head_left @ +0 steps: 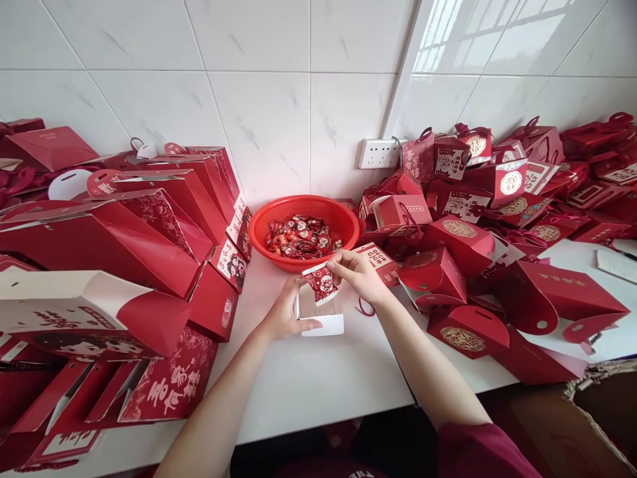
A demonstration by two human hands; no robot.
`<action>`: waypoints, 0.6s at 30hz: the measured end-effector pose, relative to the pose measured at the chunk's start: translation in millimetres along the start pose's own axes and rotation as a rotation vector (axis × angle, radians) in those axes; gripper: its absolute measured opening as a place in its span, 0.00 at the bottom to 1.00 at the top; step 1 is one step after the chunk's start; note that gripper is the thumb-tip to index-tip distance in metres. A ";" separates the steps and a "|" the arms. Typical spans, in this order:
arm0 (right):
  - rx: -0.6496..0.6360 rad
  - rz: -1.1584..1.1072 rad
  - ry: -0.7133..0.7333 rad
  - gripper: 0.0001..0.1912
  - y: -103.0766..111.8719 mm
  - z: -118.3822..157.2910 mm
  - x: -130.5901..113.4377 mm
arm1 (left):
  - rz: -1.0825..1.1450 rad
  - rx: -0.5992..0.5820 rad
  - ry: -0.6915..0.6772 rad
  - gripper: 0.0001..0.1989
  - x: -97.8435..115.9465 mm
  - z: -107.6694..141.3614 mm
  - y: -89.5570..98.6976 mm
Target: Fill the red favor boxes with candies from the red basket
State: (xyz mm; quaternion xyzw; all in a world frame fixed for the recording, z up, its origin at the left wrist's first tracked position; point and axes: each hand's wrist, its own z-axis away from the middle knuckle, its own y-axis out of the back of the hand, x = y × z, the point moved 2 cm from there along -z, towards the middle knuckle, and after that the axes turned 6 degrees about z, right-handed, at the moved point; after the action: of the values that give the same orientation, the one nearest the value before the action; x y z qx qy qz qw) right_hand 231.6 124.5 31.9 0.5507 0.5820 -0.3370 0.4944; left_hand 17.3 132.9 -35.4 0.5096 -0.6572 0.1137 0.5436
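Observation:
A small open box (322, 324) with white inner flaps is held at its left side by my left hand (287, 311), thumb across the front. Above the opening, my right hand (359, 273) pinches the upper corner of a red wrapped packet (321, 284) with white edges. The packet hangs tilted over the box, and it hides part of the inside. Just behind my hands stands a red plastic basket (257, 228) holding several small red wrapped pieces (303, 232).
Red folded boxes (164, 232) stand in rows on the white table (308, 392) at left. Closed red gift boxes (460, 239) pile up at right. A power strip (379, 153) is against the tiled wall. A cardboard carton (604, 411) sits at lower right.

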 end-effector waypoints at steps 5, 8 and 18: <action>-0.074 0.184 -0.029 0.16 -3.6 -1.8 -0.5 | -0.008 -0.007 0.040 0.49 3.9 -0.5 0.9; 0.030 0.291 0.028 0.16 -3.1 -8.6 -5.1 | -0.036 -0.021 0.064 0.49 5.6 0.0 1.7; -0.183 0.749 -0.318 0.12 13.4 -129.4 21.5 | -0.035 -0.051 0.101 0.43 4.8 0.5 4.0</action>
State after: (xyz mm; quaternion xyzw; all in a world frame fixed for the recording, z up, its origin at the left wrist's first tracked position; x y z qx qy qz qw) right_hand 220.3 254.6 50.3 0.6193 0.2854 -0.1619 0.7133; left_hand 14.4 131.8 -30.0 0.5006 -0.6225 0.1128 0.5909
